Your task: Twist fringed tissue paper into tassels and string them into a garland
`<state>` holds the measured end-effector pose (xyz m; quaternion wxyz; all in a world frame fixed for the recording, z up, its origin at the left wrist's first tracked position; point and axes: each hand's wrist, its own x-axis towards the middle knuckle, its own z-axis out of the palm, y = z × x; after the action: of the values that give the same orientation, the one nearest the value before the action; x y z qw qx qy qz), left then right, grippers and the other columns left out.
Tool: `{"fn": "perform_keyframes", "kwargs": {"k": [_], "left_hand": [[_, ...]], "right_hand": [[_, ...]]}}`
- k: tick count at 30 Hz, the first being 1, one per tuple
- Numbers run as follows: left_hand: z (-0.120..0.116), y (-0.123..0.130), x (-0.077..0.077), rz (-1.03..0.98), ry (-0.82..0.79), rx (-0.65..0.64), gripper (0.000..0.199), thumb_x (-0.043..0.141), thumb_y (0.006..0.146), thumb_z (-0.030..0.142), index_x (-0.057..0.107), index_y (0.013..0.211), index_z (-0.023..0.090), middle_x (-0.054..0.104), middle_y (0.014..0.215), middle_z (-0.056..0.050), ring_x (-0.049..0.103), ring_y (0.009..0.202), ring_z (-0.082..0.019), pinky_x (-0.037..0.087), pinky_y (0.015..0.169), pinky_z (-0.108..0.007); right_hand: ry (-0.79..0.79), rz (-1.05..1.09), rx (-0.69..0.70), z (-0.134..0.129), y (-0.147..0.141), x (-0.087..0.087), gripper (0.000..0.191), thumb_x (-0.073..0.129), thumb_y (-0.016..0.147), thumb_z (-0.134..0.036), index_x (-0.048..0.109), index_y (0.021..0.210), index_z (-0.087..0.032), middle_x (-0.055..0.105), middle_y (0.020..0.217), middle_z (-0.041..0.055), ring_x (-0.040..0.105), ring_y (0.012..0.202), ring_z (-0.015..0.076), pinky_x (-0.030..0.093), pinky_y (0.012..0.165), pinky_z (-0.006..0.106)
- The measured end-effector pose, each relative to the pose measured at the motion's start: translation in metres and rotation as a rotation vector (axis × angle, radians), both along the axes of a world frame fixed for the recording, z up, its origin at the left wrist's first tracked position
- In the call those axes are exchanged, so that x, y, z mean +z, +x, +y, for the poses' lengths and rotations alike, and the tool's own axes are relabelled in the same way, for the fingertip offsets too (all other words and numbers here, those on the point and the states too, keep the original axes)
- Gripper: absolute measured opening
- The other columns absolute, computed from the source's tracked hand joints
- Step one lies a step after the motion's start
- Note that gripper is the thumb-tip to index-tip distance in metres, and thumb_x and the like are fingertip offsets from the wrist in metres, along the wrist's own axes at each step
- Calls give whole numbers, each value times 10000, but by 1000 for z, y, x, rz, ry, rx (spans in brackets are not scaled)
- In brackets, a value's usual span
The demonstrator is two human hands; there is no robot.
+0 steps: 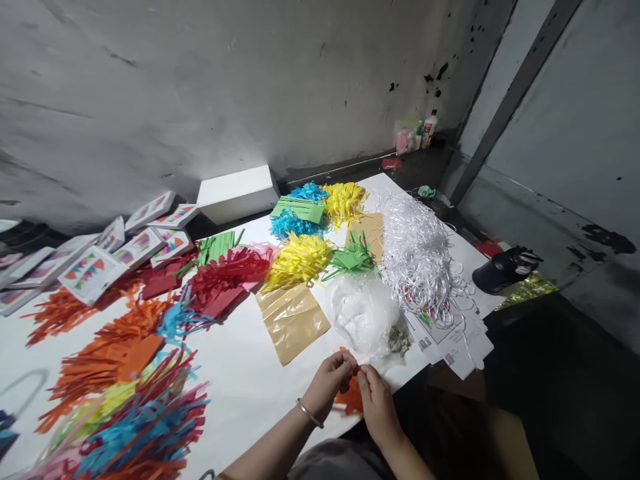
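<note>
My left hand, with a metal bangle at the wrist, and my right hand meet at the table's front edge. Their fingertips pinch a small red-orange piece between them. Orange fringed paper shows below and behind the fingers. Just beyond my hands lies a clear plastic bag with small greyish pieces at its right end. A brown paper sheet with a glossy surface is to the left of the bag.
Colourful paper tassels cover the left side. Printed boxes and a white box stand behind. White strings lie on the right over printed sheets, near a black bottle.
</note>
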<state>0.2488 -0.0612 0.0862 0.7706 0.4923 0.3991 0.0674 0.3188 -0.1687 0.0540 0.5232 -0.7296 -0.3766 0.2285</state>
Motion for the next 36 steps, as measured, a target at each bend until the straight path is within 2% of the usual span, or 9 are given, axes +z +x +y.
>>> {"fn": "perform_keyframes", "kwargs": {"k": [4, 8, 10, 14, 18, 24, 28, 33, 36], "left_hand": [[8, 10, -16, 35, 137, -64, 396, 649, 725, 544, 566, 702, 158, 447, 509, 63, 374, 425, -70, 302, 447, -205], [35, 36, -35, 236, 682, -107, 302, 521, 852, 430, 657, 839, 162, 595, 650, -18, 544, 579, -148, 437, 570, -260], [50, 55, -46, 311, 839, -153, 198, 531, 847, 295, 685, 862, 172, 644, 821, -62, 589, 721, -176, 462, 696, -293], [62, 85, -66, 365, 868, -259, 127, 571, 763, 114, 684, 727, 160, 629, 871, -80, 598, 813, -195, 434, 801, -319], [59, 91, -74, 377, 858, -294, 130, 559, 754, 82, 646, 692, 156, 609, 846, -82, 588, 882, -217, 412, 822, -329], [66, 74, -58, 292, 712, -168, 60, 632, 717, 150, 638, 775, 163, 588, 725, -21, 561, 732, -168, 428, 720, -294], [61, 42, -34, 179, 509, -56, 281, 637, 765, 366, 645, 937, 144, 614, 712, -21, 562, 629, -140, 438, 580, -260], [40, -19, 5, -119, -153, 228, 379, 852, 574, 355, 678, 806, 110, 625, 674, -31, 528, 550, -81, 392, 512, -202], [31, -56, 24, -244, -325, 376, 336, 886, 542, 299, 688, 735, 108, 586, 572, 6, 491, 494, -53, 355, 479, -176]], "right_hand": [[-41, -49, -39, -7, 14, -11, 317, 334, 979, -365, 603, 876, -232, 669, 802, 56, 646, 759, 203, 507, 657, 284], [-41, 35, -42, -13, 21, -17, 301, 328, 979, -358, 582, 879, -231, 668, 776, 43, 653, 714, 189, 502, 630, 264], [-56, 54, -32, -16, 21, -18, 301, 331, 977, -356, 552, 812, -236, 644, 718, 21, 633, 654, 176, 484, 600, 252], [-84, 53, 1, -22, 21, -19, 295, 333, 975, -353, 523, 779, -241, 624, 697, 6, 615, 637, 169, 459, 584, 240], [-103, 29, -16, -31, 24, -25, 295, 329, 976, -354, 518, 776, -245, 618, 681, -2, 609, 622, 168, 446, 581, 237], [-125, -1, -22, -34, 29, -27, 342, 315, 976, -391, 525, 755, -237, 611, 657, 1, 600, 601, 167, 442, 562, 236], [-104, 33, -34, -17, 30, -9, 357, 321, 973, -421, 585, 845, -220, 661, 730, 31, 642, 673, 179, 478, 609, 242], [-44, 57, 77, 20, 8, 29, 361, 328, 974, -432, 610, 919, -212, 685, 811, 52, 664, 732, 184, 492, 643, 246], [-47, -8, 214, 38, -19, 52, 350, 322, 980, -400, 596, 870, -212, 654, 746, 31, 637, 699, 171, 463, 644, 239]]}}
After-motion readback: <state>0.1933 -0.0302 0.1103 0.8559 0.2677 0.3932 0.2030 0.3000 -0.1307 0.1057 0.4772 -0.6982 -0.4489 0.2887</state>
